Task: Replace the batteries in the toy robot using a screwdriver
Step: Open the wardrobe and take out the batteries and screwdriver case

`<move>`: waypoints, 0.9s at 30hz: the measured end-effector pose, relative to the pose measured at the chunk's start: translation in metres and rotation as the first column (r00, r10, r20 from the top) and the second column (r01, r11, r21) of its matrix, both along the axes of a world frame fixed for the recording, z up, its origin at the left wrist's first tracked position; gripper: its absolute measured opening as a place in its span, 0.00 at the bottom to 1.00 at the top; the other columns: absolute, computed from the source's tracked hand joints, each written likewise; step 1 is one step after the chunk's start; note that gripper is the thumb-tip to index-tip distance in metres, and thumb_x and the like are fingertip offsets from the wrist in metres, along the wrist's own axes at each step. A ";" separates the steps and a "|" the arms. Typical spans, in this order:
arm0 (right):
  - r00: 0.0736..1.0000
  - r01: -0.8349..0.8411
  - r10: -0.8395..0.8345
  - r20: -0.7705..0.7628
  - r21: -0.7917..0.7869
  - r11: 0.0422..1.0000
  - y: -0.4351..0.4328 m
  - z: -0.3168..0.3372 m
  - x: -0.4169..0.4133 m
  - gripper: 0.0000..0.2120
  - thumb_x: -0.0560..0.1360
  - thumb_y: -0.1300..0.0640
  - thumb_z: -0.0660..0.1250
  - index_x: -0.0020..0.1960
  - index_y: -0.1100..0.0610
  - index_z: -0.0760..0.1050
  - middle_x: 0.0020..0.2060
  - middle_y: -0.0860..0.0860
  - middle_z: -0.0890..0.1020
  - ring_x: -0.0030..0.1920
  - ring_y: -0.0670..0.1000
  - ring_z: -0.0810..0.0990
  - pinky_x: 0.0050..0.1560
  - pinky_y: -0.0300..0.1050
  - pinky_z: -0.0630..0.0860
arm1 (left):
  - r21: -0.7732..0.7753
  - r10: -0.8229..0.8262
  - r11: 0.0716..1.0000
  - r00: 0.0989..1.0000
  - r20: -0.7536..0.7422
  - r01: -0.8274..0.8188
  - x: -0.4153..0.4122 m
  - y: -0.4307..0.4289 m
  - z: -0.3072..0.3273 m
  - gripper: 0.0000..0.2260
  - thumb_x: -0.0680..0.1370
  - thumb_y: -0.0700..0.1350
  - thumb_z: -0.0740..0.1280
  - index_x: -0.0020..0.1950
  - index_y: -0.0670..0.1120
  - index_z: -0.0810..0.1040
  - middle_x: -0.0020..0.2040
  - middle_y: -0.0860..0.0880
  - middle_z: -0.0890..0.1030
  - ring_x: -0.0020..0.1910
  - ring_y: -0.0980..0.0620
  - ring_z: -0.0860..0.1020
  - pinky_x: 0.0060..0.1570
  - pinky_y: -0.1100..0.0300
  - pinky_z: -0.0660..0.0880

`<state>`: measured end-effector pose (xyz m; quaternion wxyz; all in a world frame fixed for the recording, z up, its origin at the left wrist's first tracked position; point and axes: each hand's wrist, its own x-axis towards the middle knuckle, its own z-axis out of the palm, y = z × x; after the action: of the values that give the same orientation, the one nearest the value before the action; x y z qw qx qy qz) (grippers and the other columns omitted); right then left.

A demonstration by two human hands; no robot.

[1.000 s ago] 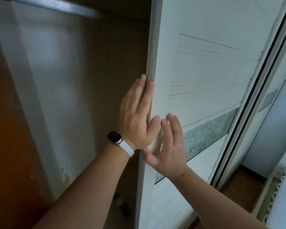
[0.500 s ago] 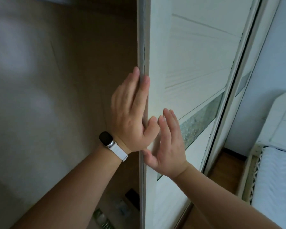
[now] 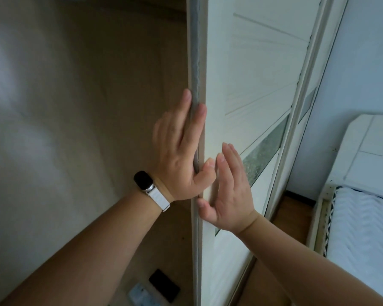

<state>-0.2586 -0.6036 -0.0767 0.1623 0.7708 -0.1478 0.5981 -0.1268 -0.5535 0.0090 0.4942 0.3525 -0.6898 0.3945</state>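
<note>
A white sliding wardrobe door (image 3: pixel 248 69) fills the middle of the view. My left hand (image 3: pixel 181 151), with a black watch on a white strap at the wrist, lies flat along the door's left edge, fingers on its grey strip and thumb hooked round the edge. My right hand (image 3: pixel 230 186) presses flat against the door's front face just to the right, fingers extended. Neither hand holds anything. No toy robot, batteries or screwdriver are visible.
The open wardrobe interior (image 3: pixel 86 107) with brown panels lies to the left. Small dark and pale objects (image 3: pixel 161 286) rest at its bottom. A second door frame (image 3: pixel 296 120), wooden floor (image 3: pixel 292 215) and a white bed (image 3: pixel 363 217) are on the right.
The view has swung to the right, bringing the bed in. Both hands stay on the door in the same pose, and the door edge now sits nearer the view's centre.
</note>
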 end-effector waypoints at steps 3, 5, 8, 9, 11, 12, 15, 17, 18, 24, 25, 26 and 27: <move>0.999 0.046 -0.045 -0.018 0.025 0.999 -0.019 0.000 -0.010 0.34 0.77 0.39 0.53 0.70 0.67 0.61 0.68 0.70 0.67 0.71 0.69 0.66 0.67 0.68 0.67 | 0.025 0.010 1.000 1.000 0.003 -0.010 -0.007 -0.021 0.000 0.29 0.78 0.55 0.59 0.75 0.42 0.58 0.74 0.37 0.59 0.73 0.40 0.65 0.69 0.49 0.65; 0.997 0.071 -0.070 -0.033 0.040 0.997 -0.031 0.000 -0.018 0.34 0.78 0.39 0.53 0.69 0.68 0.62 0.67 0.71 0.68 0.71 0.69 0.66 0.67 0.67 0.67 | 0.033 0.046 0.998 0.999 0.015 -0.046 -0.013 -0.033 0.000 0.31 0.76 0.54 0.62 0.74 0.40 0.60 0.74 0.37 0.60 0.72 0.39 0.66 0.68 0.46 0.67; 0.994 0.097 -0.095 -0.046 0.046 0.994 -0.048 0.001 -0.028 0.34 0.78 0.40 0.53 0.69 0.68 0.62 0.66 0.71 0.69 0.70 0.68 0.67 0.66 0.66 0.69 | 0.031 0.108 0.994 0.994 0.031 -0.109 -0.020 -0.050 0.001 0.32 0.75 0.54 0.63 0.74 0.41 0.61 0.74 0.38 0.60 0.71 0.39 0.68 0.66 0.45 0.67; 0.993 0.107 -0.105 -0.052 0.052 0.993 -0.052 0.001 -0.031 0.33 0.79 0.40 0.53 0.69 0.67 0.63 0.66 0.71 0.70 0.71 0.67 0.67 0.66 0.66 0.69 | 0.034 0.121 0.992 0.992 0.038 -0.122 -0.021 -0.055 0.002 0.32 0.75 0.54 0.64 0.74 0.41 0.61 0.74 0.39 0.60 0.71 0.38 0.69 0.66 0.45 0.67; 0.990 0.129 -0.123 -0.070 0.077 0.989 -0.059 0.001 -0.037 0.32 0.79 0.40 0.54 0.70 0.65 0.63 0.67 0.70 0.70 0.71 0.66 0.67 0.66 0.64 0.70 | 0.044 0.134 0.990 0.990 0.055 -0.136 -0.024 -0.065 0.003 0.32 0.75 0.54 0.64 0.75 0.42 0.59 0.75 0.39 0.59 0.71 0.38 0.69 0.66 0.45 0.67; 0.988 0.140 -0.133 -0.077 0.097 0.985 -0.062 0.001 -0.040 0.32 0.79 0.40 0.54 0.71 0.64 0.62 0.67 0.69 0.70 0.71 0.65 0.67 0.66 0.63 0.70 | 0.052 0.138 0.989 0.989 0.060 -0.142 -0.025 -0.069 0.003 0.32 0.75 0.55 0.63 0.75 0.43 0.58 0.76 0.40 0.59 0.71 0.38 0.69 0.66 0.45 0.67; 0.982 0.177 -0.162 -0.098 0.171 0.969 -0.067 -0.001 -0.047 0.31 0.79 0.40 0.54 0.73 0.61 0.61 0.69 0.67 0.70 0.71 0.64 0.68 0.64 0.61 0.73 | 0.076 0.171 0.982 0.983 0.061 -0.175 -0.031 -0.078 0.004 0.32 0.77 0.58 0.59 0.76 0.44 0.58 0.76 0.41 0.58 0.72 0.39 0.68 0.66 0.45 0.67; 0.972 0.221 -0.196 -0.126 0.230 0.948 -0.070 -0.002 -0.052 0.31 0.79 0.41 0.56 0.73 0.61 0.63 0.70 0.65 0.70 0.71 0.62 0.68 0.62 0.59 0.74 | 0.089 0.200 0.974 0.977 0.078 -0.207 -0.033 -0.082 0.005 0.32 0.77 0.60 0.59 0.76 0.44 0.58 0.77 0.41 0.58 0.72 0.39 0.68 0.65 0.44 0.68; 0.966 0.247 -0.214 -0.145 0.265 0.932 -0.070 -0.002 -0.055 0.31 0.79 0.41 0.56 0.74 0.61 0.64 0.70 0.64 0.70 0.72 0.61 0.68 0.62 0.59 0.75 | 0.098 0.214 0.970 0.973 0.088 -0.222 -0.034 -0.084 0.005 0.33 0.77 0.60 0.59 0.77 0.44 0.58 0.77 0.41 0.58 0.72 0.38 0.68 0.65 0.44 0.68; 0.904 0.413 -0.332 -0.269 0.347 0.842 -0.071 0.006 -0.073 0.32 0.80 0.39 0.56 0.77 0.56 0.60 0.71 0.55 0.70 0.72 0.55 0.68 0.63 0.54 0.75 | 0.170 0.270 0.939 0.948 0.167 -0.297 -0.037 -0.100 0.007 0.37 0.77 0.63 0.63 0.79 0.46 0.56 0.79 0.39 0.62 0.73 0.37 0.67 0.65 0.41 0.69; 0.885 0.452 -0.361 -0.295 0.356 0.818 -0.070 0.008 -0.074 0.32 0.80 0.38 0.55 0.78 0.54 0.58 0.72 0.53 0.69 0.72 0.53 0.67 0.65 0.53 0.74 | 0.184 0.279 0.931 0.941 0.192 -0.314 -0.036 -0.102 0.007 0.37 0.77 0.64 0.63 0.79 0.47 0.55 0.79 0.39 0.62 0.74 0.37 0.66 0.66 0.40 0.69; 0.866 0.488 -0.387 -0.316 0.374 0.789 -0.068 0.009 -0.075 0.32 0.81 0.37 0.53 0.79 0.52 0.54 0.73 0.51 0.68 0.73 0.52 0.66 0.66 0.52 0.72 | 0.201 0.289 0.921 0.931 0.223 -0.333 -0.035 -0.102 0.008 0.38 0.77 0.65 0.62 0.80 0.47 0.55 0.79 0.40 0.61 0.74 0.37 0.65 0.67 0.39 0.69; 0.851 0.518 -0.406 -0.335 0.397 0.758 -0.066 0.011 -0.076 0.32 0.81 0.36 0.52 0.80 0.49 0.50 0.73 0.50 0.67 0.74 0.51 0.64 0.66 0.51 0.71 | 0.222 0.296 0.909 0.921 0.254 -0.354 -0.034 -0.103 0.009 0.39 0.77 0.66 0.60 0.80 0.47 0.54 0.80 0.40 0.60 0.75 0.37 0.64 0.67 0.39 0.68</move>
<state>-0.3345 -0.6694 -0.0660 0.1284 0.7888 -0.4560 0.3916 -0.1607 -0.6564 0.0181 0.2926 0.4807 -0.7166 0.4120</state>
